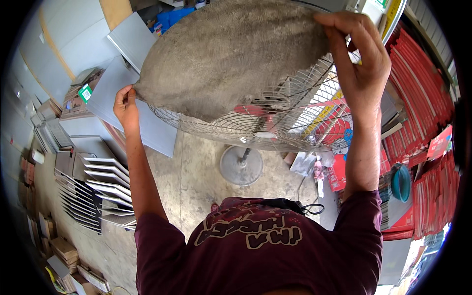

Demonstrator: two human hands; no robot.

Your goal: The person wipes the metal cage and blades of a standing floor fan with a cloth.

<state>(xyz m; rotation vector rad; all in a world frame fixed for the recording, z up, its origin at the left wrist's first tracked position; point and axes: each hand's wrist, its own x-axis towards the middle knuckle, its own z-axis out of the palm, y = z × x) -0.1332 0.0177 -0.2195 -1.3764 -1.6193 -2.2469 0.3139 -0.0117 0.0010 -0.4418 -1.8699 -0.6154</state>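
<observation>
A large, dirty grey-brown cloth (221,59) is stretched between my two hands, over the wire guard of a big pedestal fan (216,129). My left hand (127,109) pinches its left corner between thumb and fingers. At the upper right, my right hand (364,66) grips the other edge, thumb against forefinger. Much of the guard lies hidden behind the cloth. Its lower and right wires show, with a red blade (248,109) inside and a pale badge (264,135) at the centre. Below, the round grey fan base (241,165) stands on the concrete floor.
Stacks of red flat cardboard (418,93) rise on the right, a teal basin (401,184) beside them. To the left stand a rack of white panels (110,179) and a large grey board (118,98). Boxes (64,249) lie at the lower left.
</observation>
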